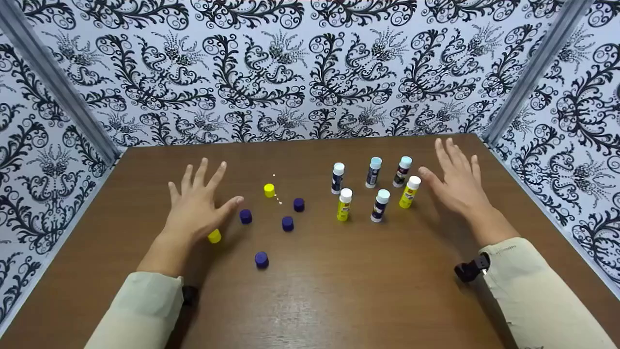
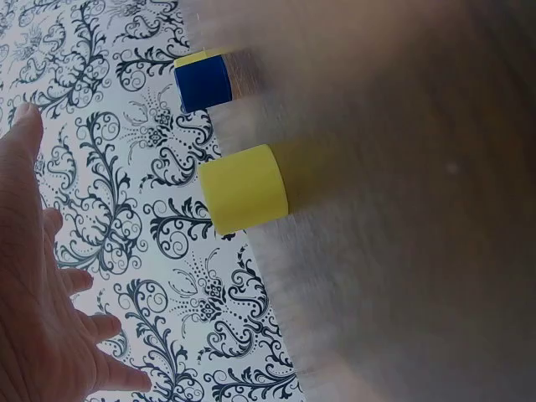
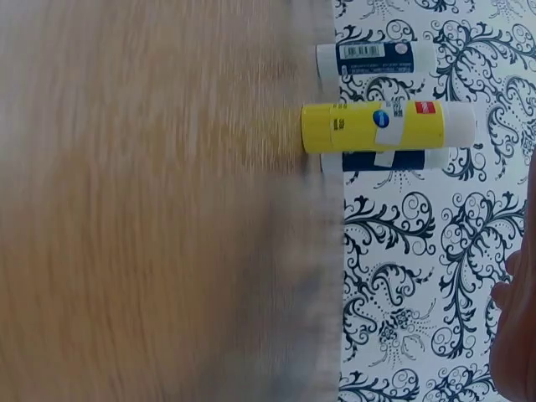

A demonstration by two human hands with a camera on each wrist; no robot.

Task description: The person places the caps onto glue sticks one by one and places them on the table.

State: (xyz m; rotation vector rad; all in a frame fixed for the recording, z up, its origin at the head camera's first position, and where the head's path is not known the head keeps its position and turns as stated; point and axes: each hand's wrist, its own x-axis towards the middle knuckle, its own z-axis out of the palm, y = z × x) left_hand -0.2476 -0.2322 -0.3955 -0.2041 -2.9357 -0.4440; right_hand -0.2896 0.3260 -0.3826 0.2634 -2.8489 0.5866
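Several glue sticks stand upright on the right half of the table, all with pale tops. Two are yellow, a near one [image 1: 343, 209] and one at the right [image 1: 408, 195]; the others, such as the front dark blue glue stick [image 1: 379, 209], are dark. My right hand [image 1: 457, 184] hovers beside the right yellow one, fingers spread, holding nothing. On the left, my left hand [image 1: 193, 208] is spread above the table over a yellow cap [image 1: 214, 236], which it partly covers. A second yellow cap [image 1: 269, 190] and several dark blue caps [image 1: 261, 260] lie to its right.
Small white bits [image 1: 277, 197] are scattered by the farther yellow cap. The brown table [image 1: 319, 300] is bounded by patterned panels [image 1: 290, 72] at the back and both sides. A black band [image 1: 472, 268] circles the right wrist.
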